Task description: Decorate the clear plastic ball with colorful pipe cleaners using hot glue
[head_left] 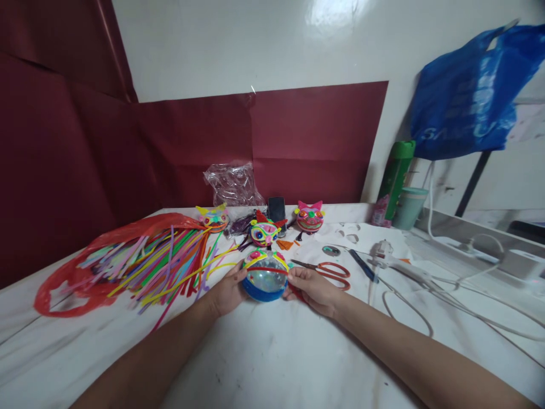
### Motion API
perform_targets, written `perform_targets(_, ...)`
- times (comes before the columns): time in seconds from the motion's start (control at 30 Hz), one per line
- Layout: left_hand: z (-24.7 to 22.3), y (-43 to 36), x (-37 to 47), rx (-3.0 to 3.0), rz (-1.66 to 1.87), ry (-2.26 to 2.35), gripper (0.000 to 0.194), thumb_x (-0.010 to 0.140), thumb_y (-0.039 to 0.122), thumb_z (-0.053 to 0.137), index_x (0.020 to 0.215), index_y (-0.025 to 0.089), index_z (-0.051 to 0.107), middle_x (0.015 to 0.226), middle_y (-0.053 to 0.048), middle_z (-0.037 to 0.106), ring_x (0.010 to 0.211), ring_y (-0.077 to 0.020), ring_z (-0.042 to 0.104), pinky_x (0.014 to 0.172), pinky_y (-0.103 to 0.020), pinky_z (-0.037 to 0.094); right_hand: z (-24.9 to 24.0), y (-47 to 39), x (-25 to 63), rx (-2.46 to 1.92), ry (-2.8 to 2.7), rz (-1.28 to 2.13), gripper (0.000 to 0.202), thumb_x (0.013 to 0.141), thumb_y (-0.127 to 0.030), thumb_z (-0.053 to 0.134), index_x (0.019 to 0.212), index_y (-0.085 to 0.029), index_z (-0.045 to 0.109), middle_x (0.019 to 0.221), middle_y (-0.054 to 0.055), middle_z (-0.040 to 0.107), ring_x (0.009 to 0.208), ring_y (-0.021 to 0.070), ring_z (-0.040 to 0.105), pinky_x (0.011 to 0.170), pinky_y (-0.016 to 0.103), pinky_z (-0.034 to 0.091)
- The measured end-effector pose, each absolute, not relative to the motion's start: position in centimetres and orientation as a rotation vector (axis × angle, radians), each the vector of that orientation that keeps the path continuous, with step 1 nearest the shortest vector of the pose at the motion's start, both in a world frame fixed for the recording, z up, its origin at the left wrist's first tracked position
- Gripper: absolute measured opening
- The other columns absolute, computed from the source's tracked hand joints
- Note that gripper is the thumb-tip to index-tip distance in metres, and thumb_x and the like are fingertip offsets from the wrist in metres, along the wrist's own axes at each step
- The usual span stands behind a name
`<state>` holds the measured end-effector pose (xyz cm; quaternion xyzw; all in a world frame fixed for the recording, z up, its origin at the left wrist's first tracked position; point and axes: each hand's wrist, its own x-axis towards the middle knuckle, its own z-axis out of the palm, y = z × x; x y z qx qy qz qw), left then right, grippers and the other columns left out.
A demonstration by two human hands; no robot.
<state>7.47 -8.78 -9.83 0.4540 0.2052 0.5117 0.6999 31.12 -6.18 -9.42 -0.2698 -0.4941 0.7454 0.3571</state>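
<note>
A clear plastic ball (267, 280) with a blue lower band and coloured decoration on top is held between both hands, just above the table. My left hand (230, 291) is closed around its left side. A red pipe cleaner (267, 270) runs across the ball's front. My right hand (313, 289) pinches the strip's right end against the ball's right side; its lower fingers are partly hidden. Right behind the ball sits a finished-looking animal-head ball (264, 233) with big eyes. Orange-handled scissors (330, 271) lie beyond my right hand.
Many coloured pipe cleaners (157, 267) spill from a red plastic bag (55, 304) at left. Two more decorated heads, one yellow-eared (214, 218) and one pink-eared (310, 217), stand behind, near a phone (276, 209). A dark-blue cutter (363, 266) and a power strip (402, 266) with cables lie right.
</note>
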Motion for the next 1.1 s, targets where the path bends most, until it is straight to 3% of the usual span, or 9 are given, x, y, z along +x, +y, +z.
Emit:
perform_targets(0.57, -9.3, -9.0, 7.7, 1.026, 1.155, 0.428, 0.059, 0.081, 0.027, 0.066, 0.135, 0.023, 0.043, 0.122, -0.012, 0.066, 0.116, -0.0299, 0.059, 0.103, -0.049, 0.038, -9.4, -6.4, 30.9, -0.721, -1.281, 1.878, 0.043, 0.059, -0.047, 0.085, 0.07, -0.016, 0.058, 0.06, 0.002, 0.069, 0.057, 0.0124, 0.064, 0.058, 0.023, 0.049)
perform_targets(0.9, -10.0, -9.1, 8.2, 1.0, 1.244, 0.469, 0.06, 0.073, 0.03, 0.072, 0.128, 0.022, 0.05, 0.12, -0.012, 0.066, 0.114, -0.0316, 0.059, 0.1, -0.048, 0.04, -9.6, -7.0, 31.2, -0.775, -1.306, 1.892, 0.037, 0.062, -0.043, 0.085, 0.073, -0.017, 0.061, 0.063, 0.001, 0.069, 0.059, 0.011, 0.061, 0.06, 0.022, 0.046)
perform_targets(1.1, -10.1, -8.7, 8.1, 0.957, 1.358, 0.527, 0.053, 0.07, 0.027, 0.075, 0.119, 0.019, 0.055, 0.117, -0.013, 0.066, 0.112, -0.0302, 0.06, 0.097, -0.047, 0.042, -9.7, -6.9, 31.4, -0.797, -1.374, 1.796, 0.037, 0.061, -0.046, 0.084, 0.07, -0.017, 0.062, 0.067, 0.004, 0.068, 0.063, 0.0148, 0.06, 0.062, 0.026, 0.046)
